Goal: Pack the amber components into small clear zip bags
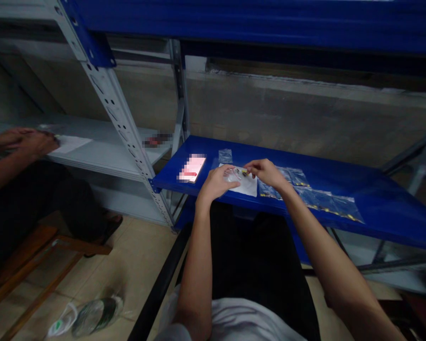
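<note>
A white sheet of paper (pixel 249 187) lies on the blue shelf top in front of me. My left hand (pixel 218 182) rests at its left side, thumb and fingers spread apart, with something clear like plastic beside the fingers. Over the right part of the sheet, my right hand (pixel 264 171) has thumb and forefinger pinched at a small yellow-and-black piece (pixel 244 173). Other tiny dark bits lie near it, too small to name. Clear zip bags (pixel 319 199) with small yellow pieces are laid out to the right, some partly behind my right forearm.
Behind the paper lies another clear bag (pixel 225 156). A lit phone (pixel 193 169) is on the left. A grey upright post (pixel 117 113) divides off a grey shelf (pixel 106 137), where another person's hands (pixel 31 142) work. A large plastic bottle (pixel 95 316) lies on the floor.
</note>
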`<state>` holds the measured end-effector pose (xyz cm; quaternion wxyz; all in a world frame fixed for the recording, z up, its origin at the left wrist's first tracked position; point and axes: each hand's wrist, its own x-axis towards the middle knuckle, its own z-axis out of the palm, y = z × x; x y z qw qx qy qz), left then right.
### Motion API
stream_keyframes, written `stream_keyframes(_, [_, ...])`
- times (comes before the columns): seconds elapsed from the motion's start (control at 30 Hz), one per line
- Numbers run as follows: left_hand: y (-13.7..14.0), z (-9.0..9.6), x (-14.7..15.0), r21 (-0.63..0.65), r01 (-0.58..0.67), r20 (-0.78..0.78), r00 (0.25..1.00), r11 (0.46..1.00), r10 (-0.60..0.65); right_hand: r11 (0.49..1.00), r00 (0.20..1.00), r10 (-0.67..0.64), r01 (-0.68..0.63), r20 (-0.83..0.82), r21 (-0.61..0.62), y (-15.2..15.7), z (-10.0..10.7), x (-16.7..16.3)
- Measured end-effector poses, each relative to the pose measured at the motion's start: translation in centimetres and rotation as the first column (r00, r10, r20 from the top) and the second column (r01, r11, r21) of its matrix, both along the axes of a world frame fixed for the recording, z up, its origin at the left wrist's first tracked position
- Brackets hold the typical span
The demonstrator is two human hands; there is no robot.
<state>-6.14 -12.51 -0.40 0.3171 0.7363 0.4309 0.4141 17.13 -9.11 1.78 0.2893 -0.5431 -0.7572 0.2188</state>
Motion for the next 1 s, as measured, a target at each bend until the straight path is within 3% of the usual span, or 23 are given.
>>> stream_keyframes(0.17, [0.0,0.1,-0.4,0.019,-0.076,-0.043,0.996,0.997,0.077,0.98,0.956,-0.178,0.152,0.233,0.125,1.5,-2.8,0.4])
stream_keyframes(0.37, [0.0,-0.1,-0.5,0.031,-0.092,-0.054,0.994,0.995,0.094,0.975,0.899,-0.203,0.146,0.389,0.17,2.0,-4.8,-0.6])
stream_keyframes(0.63, [0.3,-0.3,-0.9,0.036,-0.108,-0.053,0.993,0.993,0.11,0.981,0.883,-0.172,0.113,0.436,0.158,2.1,-5.9,-0.8])
stream_keyframes(0.8, [0.3,-0.3,-0.8,0.058,-0.104,-0.048,0.993,0.993,0.106,0.981,0.924,-0.128,0.064,0.361,0.182,1.4,-5.0,-1.0])
stream_keyframes(1.0, [0.0,0.1,-0.7,-0.001,-0.089,-0.034,0.995,0.996,0.089,0.985,0.999,0.03,-0.036,0.042,0.168,-0.6,-0.9,-2.0])
